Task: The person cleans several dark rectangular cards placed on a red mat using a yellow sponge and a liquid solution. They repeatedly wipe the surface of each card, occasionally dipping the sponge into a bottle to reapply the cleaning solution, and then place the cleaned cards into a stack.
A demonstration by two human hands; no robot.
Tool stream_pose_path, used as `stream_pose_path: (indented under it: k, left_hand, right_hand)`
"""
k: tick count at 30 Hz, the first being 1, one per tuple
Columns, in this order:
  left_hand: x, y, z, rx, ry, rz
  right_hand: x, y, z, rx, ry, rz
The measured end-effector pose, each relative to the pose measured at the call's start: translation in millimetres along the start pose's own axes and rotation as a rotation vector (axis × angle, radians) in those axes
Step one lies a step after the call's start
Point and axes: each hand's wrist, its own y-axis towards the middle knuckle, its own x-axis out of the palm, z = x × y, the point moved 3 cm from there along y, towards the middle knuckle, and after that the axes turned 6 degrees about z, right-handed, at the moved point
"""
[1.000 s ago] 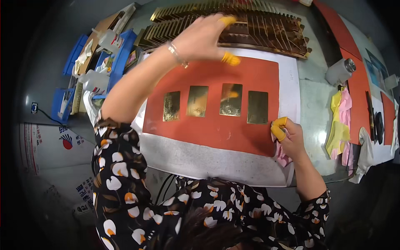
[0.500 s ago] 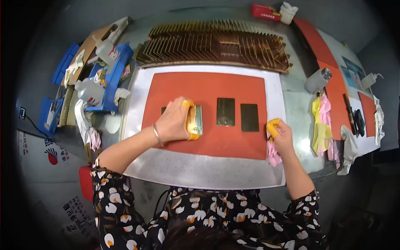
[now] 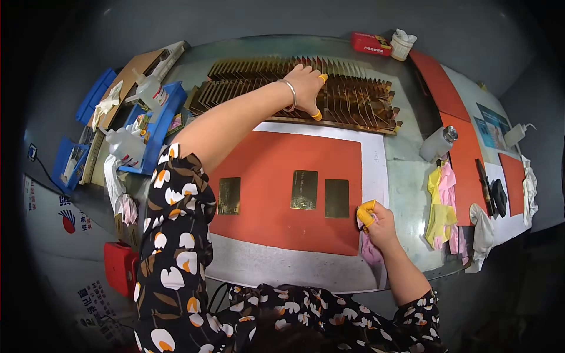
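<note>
In the head view, taking the red mat (image 3: 276, 238) as the dial, the left hand (image 3: 320, 96) is over the brown-gold slotted rack (image 3: 353, 125) at 12 o'clock, its thumb and index finger spread apart; whether it grips a plate there cannot be told. Yellow finger covers (image 3: 318, 115) cap those two digits, and a silver bangle (image 3: 294, 97) circles the wrist. The right hand (image 3: 381, 226) is closed on a pink cloth (image 3: 371, 250) at the mat's edge, between 3 and 4 o'clock, with yellow on its digits too. Three rectangular brass-coloured plates lie flat and apart on the mat: the left plate (image 3: 229, 196) at 9 o'clock, the middle plate (image 3: 304, 189) just right of centre, and the right plate (image 3: 336, 198) at 3 o'clock, near the right hand. Farther out on the table (image 3: 415, 115), a blue tray (image 3: 162, 129) sits at 10 o'clock, a red box (image 3: 368, 43) beside a white tub (image 3: 402, 47) at 1 o'clock, a grey bottle (image 3: 436, 146) between 2 and 3 o'clock, and a yellow cloth (image 3: 436, 217) at 3 o'clock.
</note>
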Motion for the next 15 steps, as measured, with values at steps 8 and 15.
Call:
stream_pose_path:
  k: [8, 15]
  left_hand:
    - [-3.4, -19.3, 1.6, 0.014, -0.113, 0.316]
    - [39.1, -252.9, 10.1, -0.079, -0.364, 0.037]
  right_hand:
    - [1.5, 1.3, -3.4, -0.037, -0.061, 0.023]
    - [-3.4, -4.5, 3.7, -0.032, -0.019, 0.037]
